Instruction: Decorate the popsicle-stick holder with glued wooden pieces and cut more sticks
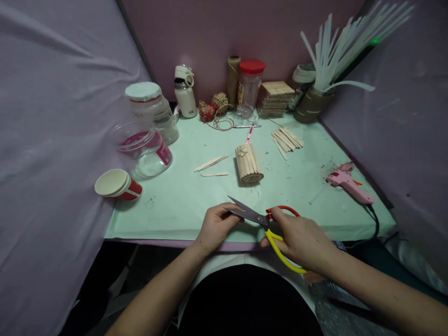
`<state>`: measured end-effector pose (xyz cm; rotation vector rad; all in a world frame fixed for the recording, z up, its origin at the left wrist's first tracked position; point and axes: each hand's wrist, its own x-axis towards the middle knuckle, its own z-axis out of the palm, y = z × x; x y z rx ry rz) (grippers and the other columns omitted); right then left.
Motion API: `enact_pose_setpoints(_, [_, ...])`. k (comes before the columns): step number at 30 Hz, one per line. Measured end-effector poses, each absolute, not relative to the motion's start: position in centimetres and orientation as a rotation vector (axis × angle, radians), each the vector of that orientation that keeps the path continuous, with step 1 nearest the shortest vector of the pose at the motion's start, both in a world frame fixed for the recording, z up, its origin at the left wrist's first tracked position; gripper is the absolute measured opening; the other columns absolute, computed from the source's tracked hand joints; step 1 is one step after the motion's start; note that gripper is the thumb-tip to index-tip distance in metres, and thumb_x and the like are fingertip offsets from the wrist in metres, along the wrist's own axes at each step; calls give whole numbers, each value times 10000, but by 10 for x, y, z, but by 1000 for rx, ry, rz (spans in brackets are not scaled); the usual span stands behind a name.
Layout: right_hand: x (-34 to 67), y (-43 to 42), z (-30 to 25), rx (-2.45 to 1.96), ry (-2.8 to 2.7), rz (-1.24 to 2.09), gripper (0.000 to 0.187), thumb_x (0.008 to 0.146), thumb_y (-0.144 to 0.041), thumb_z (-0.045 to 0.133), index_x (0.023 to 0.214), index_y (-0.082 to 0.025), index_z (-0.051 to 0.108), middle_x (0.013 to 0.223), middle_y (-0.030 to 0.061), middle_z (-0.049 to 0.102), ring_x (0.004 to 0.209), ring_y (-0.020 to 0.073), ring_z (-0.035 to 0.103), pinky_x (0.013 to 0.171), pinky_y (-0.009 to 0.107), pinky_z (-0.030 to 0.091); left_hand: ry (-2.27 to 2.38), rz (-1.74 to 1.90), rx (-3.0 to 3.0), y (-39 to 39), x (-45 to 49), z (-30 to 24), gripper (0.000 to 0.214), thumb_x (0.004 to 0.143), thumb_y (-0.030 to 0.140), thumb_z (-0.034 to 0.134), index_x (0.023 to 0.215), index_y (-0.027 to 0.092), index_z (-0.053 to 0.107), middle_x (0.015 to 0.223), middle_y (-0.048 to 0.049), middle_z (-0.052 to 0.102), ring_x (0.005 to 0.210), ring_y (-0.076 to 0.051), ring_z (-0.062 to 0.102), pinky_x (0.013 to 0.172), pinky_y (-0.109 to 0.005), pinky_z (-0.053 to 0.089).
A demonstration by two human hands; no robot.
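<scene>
My right hand [303, 238] grips scissors [250, 213] with one red and one yellow handle. Their dark blades are parted, with the tips pointing left over my left hand [219, 226]. The left fingers are pinched together by the lower blade; what they hold is small and mostly hidden. Beyond both hands, a cylinder covered in wooden craft sticks [249, 163] lies on its side, with a small petal-like wooden decoration [242, 151] on it. To its left lie a few loose, cut craft sticks [212, 163].
More craft sticks [287, 139] lie at the back right, near a pink glue gun [350, 184]. Paper cups [117, 184] and a clear plastic tub [150, 154] are at left. A bottle [185, 98], yarn balls [207, 112], a red-lidded jar [250, 88] and glue sticks [329, 56] line the back.
</scene>
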<state>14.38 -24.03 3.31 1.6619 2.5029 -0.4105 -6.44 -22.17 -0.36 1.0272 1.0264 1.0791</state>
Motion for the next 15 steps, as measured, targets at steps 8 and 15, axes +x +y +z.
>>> enact_pose_setpoints(8, [150,-236,32,1694,2468,-501,278,904,-478,434,988,-213,408,747,62,702,657,291,680,497,276,232,1040,996,1054,-222,-64,-3,153,730,289,713,758,138,715,686,-29,691,659,-137,621,659,-251,498])
enact_pose_setpoints(15, [158,-228,40,1809,2479,-603,331,840,-512,523,966,-225,415,845,66,671,707,262,648,531,287,349,1094,1028,1073,-219,-63,0,98,720,241,694,752,148,702,683,-20,686,641,-126,620,642,-236,499])
